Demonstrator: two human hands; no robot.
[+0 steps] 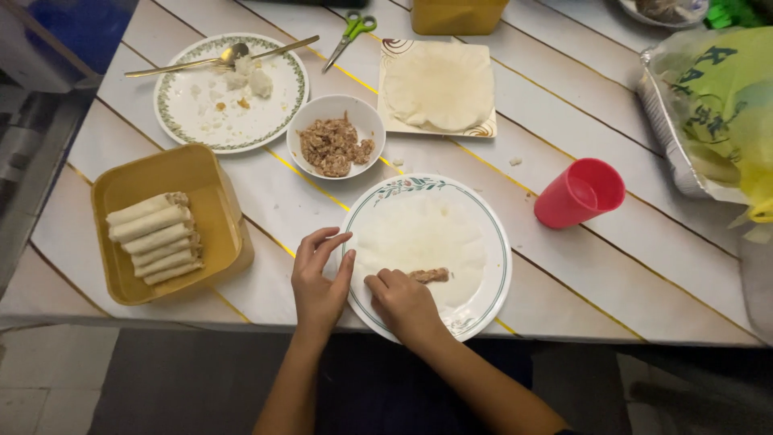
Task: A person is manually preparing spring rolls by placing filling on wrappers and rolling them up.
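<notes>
A white plank table (612, 266) carries a round plate (493, 282) near its front edge; the right hand (403, 300) pinches the filling (429, 275) on the wrapper (419, 238), while the open left hand (320, 278) touches the plate's rim.

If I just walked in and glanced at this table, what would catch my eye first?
Probably the two hands at the near edge: the right hand presses a strip of meat filling onto a thin round wrapper on a white plate, while the left hand touches the plate's rim. To the left, a yellow container holds a row of finished rolls; to the right stands a bright red cup.
</notes>
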